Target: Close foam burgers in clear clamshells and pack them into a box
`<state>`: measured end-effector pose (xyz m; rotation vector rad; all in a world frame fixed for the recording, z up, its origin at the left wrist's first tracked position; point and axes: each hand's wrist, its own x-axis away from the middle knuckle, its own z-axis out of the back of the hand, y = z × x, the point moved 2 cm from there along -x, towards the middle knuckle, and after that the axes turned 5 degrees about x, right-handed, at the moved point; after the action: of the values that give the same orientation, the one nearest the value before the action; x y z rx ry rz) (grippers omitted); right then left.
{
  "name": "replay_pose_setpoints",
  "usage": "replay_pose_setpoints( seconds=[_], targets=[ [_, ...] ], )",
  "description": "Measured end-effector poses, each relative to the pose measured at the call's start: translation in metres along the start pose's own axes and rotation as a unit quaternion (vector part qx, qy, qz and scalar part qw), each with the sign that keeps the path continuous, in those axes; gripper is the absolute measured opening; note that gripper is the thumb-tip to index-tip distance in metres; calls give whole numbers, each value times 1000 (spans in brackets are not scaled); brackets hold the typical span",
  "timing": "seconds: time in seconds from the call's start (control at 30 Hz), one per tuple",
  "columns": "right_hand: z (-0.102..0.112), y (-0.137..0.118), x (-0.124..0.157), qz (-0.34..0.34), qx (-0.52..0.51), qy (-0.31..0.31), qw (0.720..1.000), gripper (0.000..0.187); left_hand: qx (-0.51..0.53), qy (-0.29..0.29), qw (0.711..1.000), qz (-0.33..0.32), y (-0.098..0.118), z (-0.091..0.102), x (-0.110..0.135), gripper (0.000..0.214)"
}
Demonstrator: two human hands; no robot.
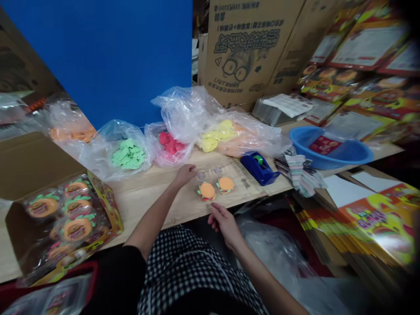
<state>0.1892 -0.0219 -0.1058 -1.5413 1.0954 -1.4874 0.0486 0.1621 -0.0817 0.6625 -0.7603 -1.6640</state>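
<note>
On the wooden table in front of me lies a clear plastic clamshell pack [210, 171], its outline faint. Two toy-like burgers with orange buns, a left burger [207, 191] and a right burger [225, 185], sit side by side in its near half. My left hand [184, 176] is closed at the pack's far left edge, fingertips pinched on the plastic. At the near edge, just below the left burger, my right hand [225, 222] has thumb and index finger together on the rim and the other fingers curled under.
Behind are bags of green pieces [127, 154], red pieces [172, 144] and yellow pieces [218, 135]. A blue tape dispenser [260, 168], striped gloves [300, 173] and a blue basin [348, 156] stand right. An open display box [113, 210] of wrapped burgers stands left. Printed cards [377, 214] are stacked right.
</note>
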Motion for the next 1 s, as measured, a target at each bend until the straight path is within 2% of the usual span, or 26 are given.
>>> replay_pose_setpoints(
  seconds=[0.1, 0.2, 0.27, 0.33, 0.4, 0.47, 0.53, 0.63, 0.83, 1.0],
  targets=[
    [-4, -6, -5, -2, 1, 0, 1000, 50, 4, 47, 999, 24, -4, 4, 12, 28],
    [-9, -10, -13, -6, 51, -21, 998, 51, -6, 100, 994, 52, -13, 23, 45, 33],
    [-12, -12, -21, 8, 129, -38, 991, 51, -27, 138, 988, 68, -19, 39, 73, 36],
    [-15, -14, -26, 56, 248, -22, 967, 52, -58, 171, 980, 78, -24, 53, 99, 38],
    [-21, -20, -29, 140, 357, 29, 923, 54, -90, 194, 973, 87, -26, 61, 118, 42],
    [-33, -27, -26, 241, 417, 57, 874, 56, -107, 208, 968, 90, -27, 64, 132, 46],
    [-49, -33, -22, 321, 443, 38, 836, 57, -112, 217, 966, 87, -28, 63, 139, 48],
    [-69, -37, -21, 350, 479, 9, 805, 54, -110, 216, 967, 77, -28, 61, 143, 50],
    [-78, -33, -36, 345, 491, -4, 800, 42, -94, 210, 972, 44, -30, 59, 144, 51],
    [-75, -29, -42, 361, 473, -15, 803, 34, -80, 200, 975, -50, -22, 57, 148, 48]
  ],
)
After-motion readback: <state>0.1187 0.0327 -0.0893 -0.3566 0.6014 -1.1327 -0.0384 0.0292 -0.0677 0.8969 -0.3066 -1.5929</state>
